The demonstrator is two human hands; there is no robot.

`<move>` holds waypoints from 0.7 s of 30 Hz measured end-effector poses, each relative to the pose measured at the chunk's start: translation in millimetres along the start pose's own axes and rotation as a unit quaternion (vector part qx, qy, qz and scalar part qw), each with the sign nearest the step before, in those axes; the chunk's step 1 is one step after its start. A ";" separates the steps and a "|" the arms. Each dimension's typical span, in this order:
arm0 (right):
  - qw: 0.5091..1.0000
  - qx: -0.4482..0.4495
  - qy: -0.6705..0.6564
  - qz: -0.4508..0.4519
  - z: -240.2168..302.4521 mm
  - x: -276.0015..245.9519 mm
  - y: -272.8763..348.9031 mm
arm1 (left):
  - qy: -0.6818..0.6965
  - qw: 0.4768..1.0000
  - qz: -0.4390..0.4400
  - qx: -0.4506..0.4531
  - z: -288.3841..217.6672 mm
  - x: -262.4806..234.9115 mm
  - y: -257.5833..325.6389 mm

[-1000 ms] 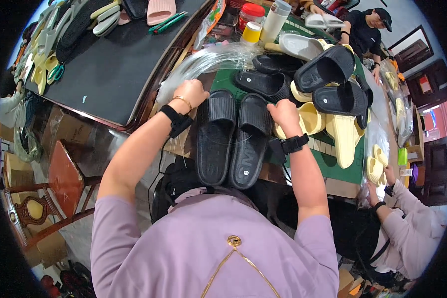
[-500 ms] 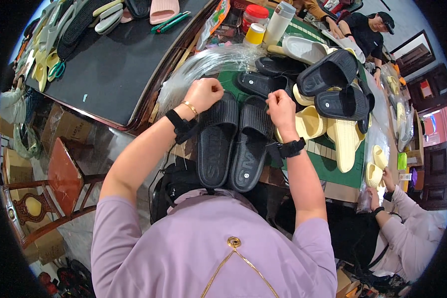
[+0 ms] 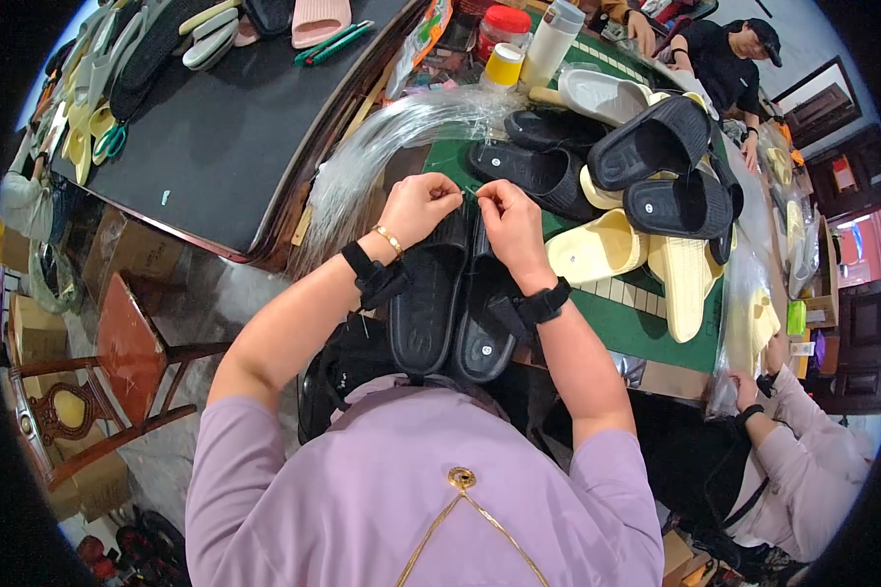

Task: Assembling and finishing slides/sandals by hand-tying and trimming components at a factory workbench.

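A pair of black slide sandals stands side by side at the table's near edge, the left slide (image 3: pixel 426 311) and the right slide (image 3: pixel 483 338) with toes pointing away from me. Above their straps my two hands meet, fingertips almost touching. My left hand (image 3: pixel 421 207) is closed in a pinch, and so is my right hand (image 3: pixel 512 230). Between the fingertips shows a thin plastic strand (image 3: pixel 470 192), too fine to see fully. Just left of my hands lies a bundle of clear plastic strands (image 3: pixel 362 161). The slides' straps are partly hidden under my hands.
Black slides (image 3: pixel 651 142) and cream slides (image 3: pixel 597 245) are heaped to the right on a green cutting mat (image 3: pixel 646 328). Behind stand a white bottle (image 3: pixel 552 44) and a red-lidded jar (image 3: pixel 504 24). A dark table (image 3: pixel 235 137) adjoins at left. Other people work at right, one handling a cream slide (image 3: pixel 762 318).
My hands were apart above the two slides. They have come together in the middle, fingertips meeting over the straps. The person at right has shifted the cream slides.
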State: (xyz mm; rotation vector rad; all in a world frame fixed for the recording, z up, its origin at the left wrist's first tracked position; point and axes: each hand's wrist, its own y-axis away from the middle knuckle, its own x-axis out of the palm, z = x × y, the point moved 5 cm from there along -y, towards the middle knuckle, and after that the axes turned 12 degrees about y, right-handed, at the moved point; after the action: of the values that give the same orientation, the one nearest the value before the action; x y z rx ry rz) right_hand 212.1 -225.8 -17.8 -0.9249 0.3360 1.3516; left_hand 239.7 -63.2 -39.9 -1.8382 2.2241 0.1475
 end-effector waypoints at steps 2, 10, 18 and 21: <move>1.000 -0.008 0.003 -0.007 0.8 0.8 1.3 | 0.010 1.000 -0.010 -0.005 3.2 -0.1 0.6; 1.000 -0.010 0.002 0.000 1.1 2.8 2.8 | 0.041 0.999 0.012 -0.019 13.3 -0.1 -2.2; 1.000 -0.023 0.015 -0.001 5.4 3.1 2.5 | 0.054 0.998 0.019 -0.013 14.8 -0.2 -1.4; 1.000 -0.024 0.016 -0.001 4.8 2.3 3.3 | 0.047 0.999 0.021 -0.011 9.2 1.0 -1.1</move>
State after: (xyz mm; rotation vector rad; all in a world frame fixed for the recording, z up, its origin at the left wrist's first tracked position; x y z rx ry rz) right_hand 208.3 -220.9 -17.7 -0.9884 0.3281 1.3488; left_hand 241.9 -62.3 -48.9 -1.8452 2.3351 0.0942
